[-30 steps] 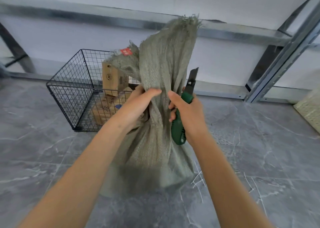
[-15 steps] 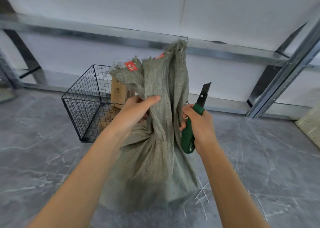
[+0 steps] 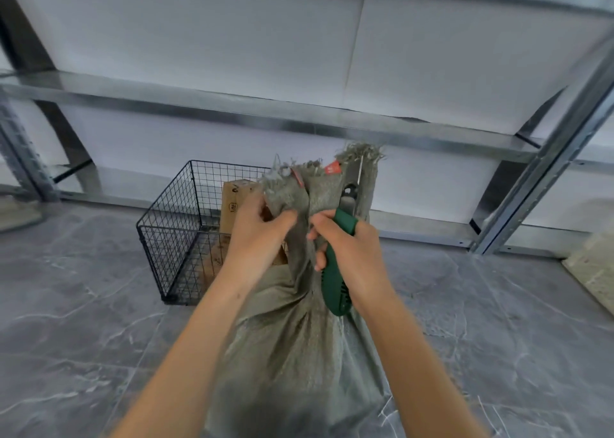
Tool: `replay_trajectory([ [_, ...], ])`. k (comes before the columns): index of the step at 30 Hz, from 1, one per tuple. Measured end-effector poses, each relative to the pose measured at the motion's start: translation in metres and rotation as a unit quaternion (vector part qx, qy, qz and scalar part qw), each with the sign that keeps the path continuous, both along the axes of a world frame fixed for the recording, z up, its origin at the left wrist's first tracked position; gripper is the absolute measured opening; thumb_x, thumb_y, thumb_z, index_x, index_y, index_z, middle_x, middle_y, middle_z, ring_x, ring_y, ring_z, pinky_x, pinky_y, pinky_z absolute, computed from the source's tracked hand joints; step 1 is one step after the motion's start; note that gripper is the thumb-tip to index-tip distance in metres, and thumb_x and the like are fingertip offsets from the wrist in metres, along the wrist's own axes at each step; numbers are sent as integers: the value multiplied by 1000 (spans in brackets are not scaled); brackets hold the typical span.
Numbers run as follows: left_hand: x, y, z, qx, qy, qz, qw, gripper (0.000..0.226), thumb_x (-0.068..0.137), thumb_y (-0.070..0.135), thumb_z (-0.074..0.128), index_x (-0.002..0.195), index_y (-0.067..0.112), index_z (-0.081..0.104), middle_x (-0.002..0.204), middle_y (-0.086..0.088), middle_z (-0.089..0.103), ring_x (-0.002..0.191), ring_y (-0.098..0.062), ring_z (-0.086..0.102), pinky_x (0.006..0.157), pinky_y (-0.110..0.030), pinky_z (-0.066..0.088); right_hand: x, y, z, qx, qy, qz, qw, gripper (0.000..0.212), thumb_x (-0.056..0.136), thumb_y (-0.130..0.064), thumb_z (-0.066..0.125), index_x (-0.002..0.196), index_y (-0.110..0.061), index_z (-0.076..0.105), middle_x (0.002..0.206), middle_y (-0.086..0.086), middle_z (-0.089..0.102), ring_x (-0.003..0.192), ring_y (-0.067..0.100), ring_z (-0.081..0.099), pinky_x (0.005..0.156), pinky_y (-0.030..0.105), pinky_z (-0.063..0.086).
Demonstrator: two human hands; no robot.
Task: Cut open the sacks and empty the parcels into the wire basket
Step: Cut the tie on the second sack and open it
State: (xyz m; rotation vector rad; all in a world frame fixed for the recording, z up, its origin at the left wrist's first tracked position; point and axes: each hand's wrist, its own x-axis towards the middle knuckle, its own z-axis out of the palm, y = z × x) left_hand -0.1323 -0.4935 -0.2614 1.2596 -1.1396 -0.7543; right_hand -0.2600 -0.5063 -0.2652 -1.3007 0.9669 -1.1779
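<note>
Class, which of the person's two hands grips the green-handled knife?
The right hand: its fingers curl round the green knife; the left hand only grips the sack.

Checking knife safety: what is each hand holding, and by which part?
Left hand grips the sack by its gathered neck; right hand grips the utility knife by its green handle.

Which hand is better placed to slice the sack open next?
Right. The right hand grips the green knife, blade up against the sack near its top; the left hand only holds the fabric bunched.
</note>
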Motion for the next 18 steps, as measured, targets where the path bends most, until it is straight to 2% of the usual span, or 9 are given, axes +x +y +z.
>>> replay_trajectory([
  [2, -2, 8, 7, -13, -13, -70, 997, 16, 87, 0, 57, 90, 14, 63, 72, 2, 68, 66, -5, 64, 61, -15, 50, 3, 3, 6, 0, 8, -1, 1000, 12, 93, -17, 58, 87, -11, 67, 61, 0, 62, 41, 19, 45, 44, 24, 41],
  [5, -2, 15, 14, 11, 8, -147, 989, 21, 91, 6, 51, 106, 18, 60, 79, 1, 71, 70, -15, 67, 69, -26, 55, 6, 5, 13, 20, 19, -24, 999, 25, 91, -30, 60, 76, -10, 66, 50, -1, 56, 39, 19, 46, 42, 23, 41],
  [7, 1, 11, 9, 45, 16, -159, 986, 28, 93, 32, 51, 119, 24, 58, 102, -2, 70, 94, -17, 66, 91, -40, 51, 7, 5, 16, 32, 26, -38, 998, 39, 90, -39, 60, 72, -5, 63, 52, 8, 55, 40, 20, 47, 45, 23, 41],
  [9, 3, 10, 7, 89, 33, -165, 982, 51, 85, 64, 48, 124, 31, 57, 121, 0, 65, 114, -18, 59, 102, -46, 42, 7, 5, 19, 43, 36, -47, 997, 46, 88, -46, 59, 73, -2, 64, 52, 13, 53, 41, 21, 48, 47, 23, 42],
  [12, 1, 10, 10, 113, 73, -170, 976, 72, 79, 78, 34, 127, 29, 58, 126, 2, 63, 117, -15, 58, 107, -44, 38, 6, 5, 20, 53, 49, -54, 996, 40, 88, -43, 61, 74, -5, 60, 54, 16, 51, 43, 21, 47, 50, 25, 41],
  [15, -3, 12, 12, 128, 73, -177, 973, 93, 66, 89, 38, 131, 24, 57, 129, 0, 61, 121, -16, 56, 110, -44, 36, 3, 7, 17, 36, 46, -60, 996, 20, 90, -20, 60, 76, -7, 54, 59, 19, 46, 41, 19, 43, 45, 24, 39],
  [16, -3, 11, 12, 135, 61, -171, 974, 90, 65, 88, 44, 129, 26, 58, 130, 2, 60, 122, -13, 54, 111, -42, 35, 1, 8, 15, 27, 52, -63, 996, 17, 90, -14, 58, 76, -6, 53, 59, 19, 46, 39, 18, 43, 43, 22, 38],
  [17, -4, 11, 12, 135, 38, -162, 977, 76, 69, 81, 50, 122, 27, 63, 126, 5, 62, 118, -4, 55, 109, -32, 37, -1, 9, 14, 16, 59, -64, 996, 16, 90, -10, 57, 76, -3, 55, 58, 19, 47, 38, 18, 42, 41, 21, 38],
  [18, -5, 12, 12, 126, 16, -151, 980, 53, 78, 69, 53, 108, 28, 68, 112, 8, 66, 104, 10, 57, 101, -15, 39, -3, 10, 13, 5, 64, -63, 996, 15, 90, -8, 57, 78, 0, 58, 56, 18, 48, 38, 17, 43, 41, 20, 37],
])
